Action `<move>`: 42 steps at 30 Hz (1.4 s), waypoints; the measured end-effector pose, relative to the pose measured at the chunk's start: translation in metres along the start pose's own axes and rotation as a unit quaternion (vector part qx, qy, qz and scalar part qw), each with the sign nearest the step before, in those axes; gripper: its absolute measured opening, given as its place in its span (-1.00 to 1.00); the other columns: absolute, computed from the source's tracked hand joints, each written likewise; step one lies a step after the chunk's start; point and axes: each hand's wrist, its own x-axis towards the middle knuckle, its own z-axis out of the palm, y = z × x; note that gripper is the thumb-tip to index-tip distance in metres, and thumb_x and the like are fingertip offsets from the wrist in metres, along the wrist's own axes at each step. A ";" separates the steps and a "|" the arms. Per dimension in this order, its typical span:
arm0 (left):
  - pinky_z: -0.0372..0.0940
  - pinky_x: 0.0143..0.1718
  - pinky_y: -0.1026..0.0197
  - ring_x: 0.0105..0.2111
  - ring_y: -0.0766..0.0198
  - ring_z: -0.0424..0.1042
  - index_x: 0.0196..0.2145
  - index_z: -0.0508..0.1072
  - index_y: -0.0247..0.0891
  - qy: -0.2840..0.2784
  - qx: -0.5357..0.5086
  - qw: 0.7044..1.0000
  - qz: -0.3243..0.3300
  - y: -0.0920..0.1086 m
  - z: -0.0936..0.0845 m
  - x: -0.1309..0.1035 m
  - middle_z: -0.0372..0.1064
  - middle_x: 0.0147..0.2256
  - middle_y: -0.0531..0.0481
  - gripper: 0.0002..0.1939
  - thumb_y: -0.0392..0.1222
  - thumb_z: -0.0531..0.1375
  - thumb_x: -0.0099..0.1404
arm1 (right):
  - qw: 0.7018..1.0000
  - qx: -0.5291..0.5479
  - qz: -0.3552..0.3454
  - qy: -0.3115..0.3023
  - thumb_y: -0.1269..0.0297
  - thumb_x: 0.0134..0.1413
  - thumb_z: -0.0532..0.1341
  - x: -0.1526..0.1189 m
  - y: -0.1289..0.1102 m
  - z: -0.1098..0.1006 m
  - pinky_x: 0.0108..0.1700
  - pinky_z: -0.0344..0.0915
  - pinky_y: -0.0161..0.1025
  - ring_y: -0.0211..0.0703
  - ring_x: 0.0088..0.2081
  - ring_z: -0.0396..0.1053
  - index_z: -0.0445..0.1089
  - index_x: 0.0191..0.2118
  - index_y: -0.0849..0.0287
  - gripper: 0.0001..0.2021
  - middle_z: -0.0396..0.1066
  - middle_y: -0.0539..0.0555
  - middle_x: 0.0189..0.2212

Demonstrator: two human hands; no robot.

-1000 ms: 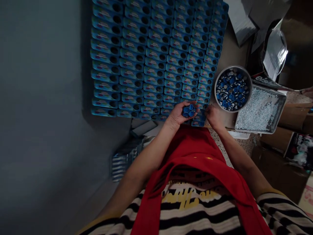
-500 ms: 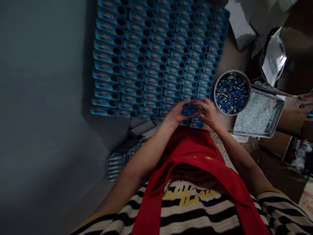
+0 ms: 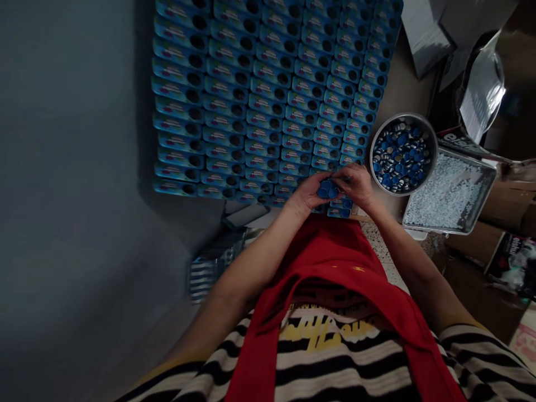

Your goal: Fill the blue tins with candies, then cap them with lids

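Note:
Cupped in my left hand (image 3: 312, 192) are several small round blue caps (image 3: 327, 188), their open sides facing up. My right hand (image 3: 355, 183) reaches over them with its fingers closed at the edge of the pile; what is pinched there is too small to make out. Both hands are over the near right corner of a large array of flat blue packs (image 3: 263, 120), each with a dark round opening at its right end. Two packs (image 3: 339, 212) by the near edge, just below my right hand, have blue in their openings.
A round metal bowl (image 3: 374, 167) of blue and silver caps stands right of the packs. Beside it lies a metal tray (image 3: 481, 204) of small pale pieces. Cardboard boxes (image 3: 481, 245) line the right side; a grey wall (image 3: 71, 167) rises on the left.
My right hand's fingers have closed in over the caps in my left hand. The view has shifted slightly, and the caps still rest in my left palm.

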 end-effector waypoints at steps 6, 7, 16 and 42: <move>0.63 -0.18 0.16 -0.39 0.20 0.65 0.07 0.64 -0.31 0.015 0.029 0.999 0.036 -0.001 -0.005 -0.002 0.65 -0.36 -0.04 -0.74 -0.33 0.24 0.49 | 0.988 0.137 0.057 0.035 0.28 0.29 0.38 -0.007 -0.008 -0.002 0.06 0.49 -0.11 0.00 -0.10 0.60 0.66 -0.26 0.08 -0.91 0.67 0.08 -0.20; 0.63 -0.19 0.18 -0.38 0.21 0.65 0.07 0.65 -0.30 0.005 0.032 0.999 0.043 -0.002 -0.006 -0.002 0.65 -0.35 -0.03 -0.74 -0.34 0.25 0.48 | 0.986 0.149 0.058 0.040 0.30 0.27 0.38 -0.008 -0.008 -0.001 0.06 0.50 -0.11 -0.01 -0.10 0.61 0.66 -0.27 0.08 -0.92 0.67 0.08 -0.19; 0.51 -0.39 0.28 -0.40 0.25 0.61 -0.15 0.65 -0.34 -0.006 0.053 0.996 0.076 -0.002 -0.006 -0.009 0.65 -0.32 -0.06 -0.92 -0.33 0.32 0.48 | 0.991 0.103 0.054 0.070 0.27 0.29 0.40 -0.011 -0.004 -0.003 -0.02 0.51 -0.15 -0.05 -0.17 0.57 0.68 -0.25 0.11 -0.90 0.62 0.10 -0.21; 0.45 -0.48 0.38 -0.30 0.20 0.67 -0.05 0.54 -0.32 0.028 -0.083 0.995 -0.043 -0.001 0.003 -0.029 0.61 -0.25 -0.16 -0.93 -0.30 0.25 0.56 | 0.968 -0.090 0.233 0.021 0.33 0.22 0.31 -0.028 0.026 0.003 -0.01 0.43 -0.09 0.08 -0.08 0.58 0.66 -0.13 0.14 -0.82 0.67 0.20 -0.09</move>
